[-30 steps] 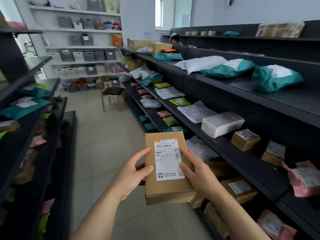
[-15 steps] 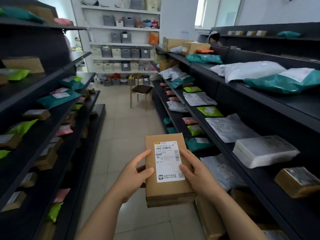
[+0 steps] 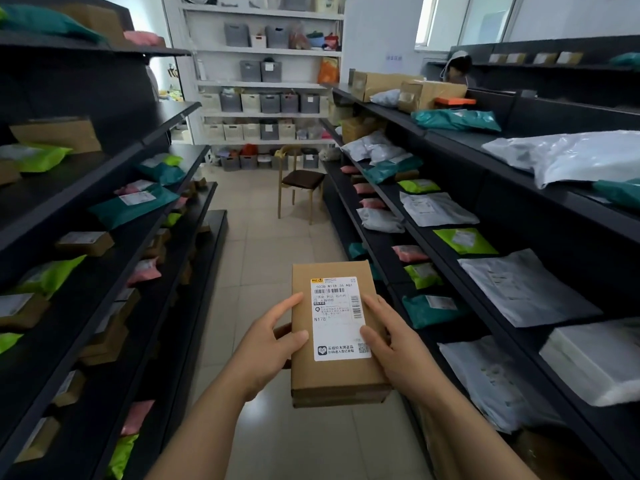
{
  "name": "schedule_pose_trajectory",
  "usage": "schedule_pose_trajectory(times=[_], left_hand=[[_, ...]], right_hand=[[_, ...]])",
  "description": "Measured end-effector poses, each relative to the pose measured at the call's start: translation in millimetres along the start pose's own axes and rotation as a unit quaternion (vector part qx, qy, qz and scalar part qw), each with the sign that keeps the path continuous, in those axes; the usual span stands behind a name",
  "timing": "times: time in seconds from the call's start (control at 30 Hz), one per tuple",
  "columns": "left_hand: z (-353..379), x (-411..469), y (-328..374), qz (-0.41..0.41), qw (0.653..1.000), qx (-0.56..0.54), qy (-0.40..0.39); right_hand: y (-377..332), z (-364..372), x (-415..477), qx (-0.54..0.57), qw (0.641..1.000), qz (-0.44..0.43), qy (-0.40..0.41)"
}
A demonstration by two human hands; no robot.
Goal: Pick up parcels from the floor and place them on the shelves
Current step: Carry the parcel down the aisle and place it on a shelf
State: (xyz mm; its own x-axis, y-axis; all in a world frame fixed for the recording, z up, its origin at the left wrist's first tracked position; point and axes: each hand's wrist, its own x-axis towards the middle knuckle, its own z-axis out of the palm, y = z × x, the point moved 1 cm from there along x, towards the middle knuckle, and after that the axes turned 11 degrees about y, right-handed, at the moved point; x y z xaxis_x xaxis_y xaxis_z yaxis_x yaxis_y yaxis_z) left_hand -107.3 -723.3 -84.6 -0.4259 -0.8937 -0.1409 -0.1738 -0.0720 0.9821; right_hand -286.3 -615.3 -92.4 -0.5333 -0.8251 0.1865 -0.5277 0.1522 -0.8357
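Between the two hands, held out over the tiled floor [image 3: 263, 244] in the middle of the aisle, sits a brown cardboard parcel [image 3: 334, 372] with its white shipping label [image 3: 339, 318] facing up. It looks like a stiff, flat box with square edges, probably light enough for one hand, and the plain card should give good friction; the long side edges are the natural place to hold it, as now. The left hand [image 3: 268, 344] clasps the left edge, thumb lying across the top face and fingers curled underneath, only partly closed. The right hand [image 3: 391, 341] grasps the opposite edge the same way, its thumb resting on the lower corner of the label. To the right of the right hand, the dark right shelves [image 3: 512, 344] carry white, green and teal mailers, with bare patches between them where the box would likely fit flat. To the left of the left hand, the left shelves [image 3: 104, 258] hold small boxes and coloured bags. Beyond both hands stands a wooden chair [image 3: 299, 188], and behind it a white rack of storage bins [image 3: 266, 102].
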Motion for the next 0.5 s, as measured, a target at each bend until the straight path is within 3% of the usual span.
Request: schedule_pose_trajectory(times=[0.5], left_hand=[[-87.5,172.9,25.5,0.086,0.996,-0.005,-0.036]], right_hand=[[-46.3,93.5,138.0,0.014,0.996,-0.028,0.083]])
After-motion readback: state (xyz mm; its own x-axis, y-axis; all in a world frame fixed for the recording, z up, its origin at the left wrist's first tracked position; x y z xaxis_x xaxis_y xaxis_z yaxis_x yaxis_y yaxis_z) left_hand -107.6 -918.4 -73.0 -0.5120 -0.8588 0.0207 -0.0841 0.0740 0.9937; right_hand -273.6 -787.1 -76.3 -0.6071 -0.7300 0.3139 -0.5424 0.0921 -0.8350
